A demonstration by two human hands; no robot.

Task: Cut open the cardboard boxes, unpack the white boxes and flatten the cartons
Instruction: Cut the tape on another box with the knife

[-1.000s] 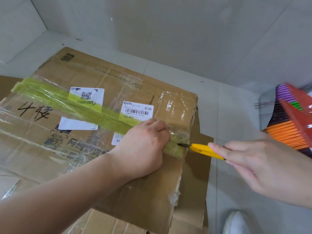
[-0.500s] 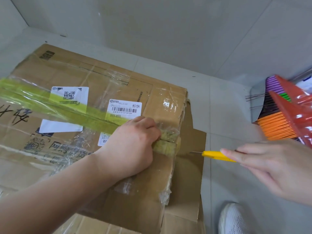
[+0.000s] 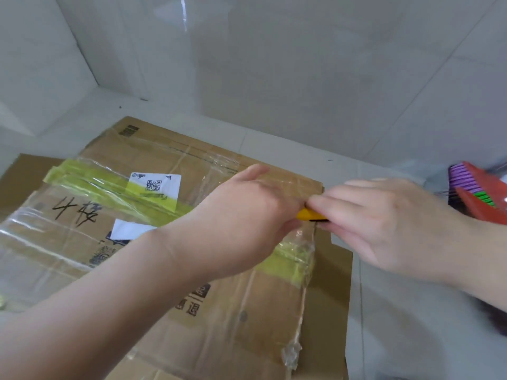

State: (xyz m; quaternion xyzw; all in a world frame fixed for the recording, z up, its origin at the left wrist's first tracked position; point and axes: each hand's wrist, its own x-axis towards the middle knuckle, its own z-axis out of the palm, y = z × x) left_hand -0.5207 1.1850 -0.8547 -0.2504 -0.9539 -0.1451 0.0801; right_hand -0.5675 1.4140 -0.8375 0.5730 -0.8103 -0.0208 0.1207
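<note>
A large taped cardboard box [image 3: 214, 311] lies flat in front of me. A strip of yellow-green tape [image 3: 109, 190] runs across its top, under clear tape, white labels and black handwriting. My right hand [image 3: 384, 223] grips a yellow utility knife [image 3: 311, 215] at the box's right edge. My left hand [image 3: 247, 215] lies over the tape seam, its curled fingers meeting the knife's front end. The blade and my left fingertips are hidden. No white boxes are in sight.
Flattened brown cardboard [image 3: 334, 283] sticks out from under the box on the right. A broom head [image 3: 477, 193] with purple, green and red parts lies at the far right on the pale tiled floor [image 3: 397, 338]. A tiled wall [image 3: 274, 64] rises just behind the box.
My right hand has moved left with the knife, from off the box's right side up to its edge, and now meets my left hand. My view has tilted upward.
</note>
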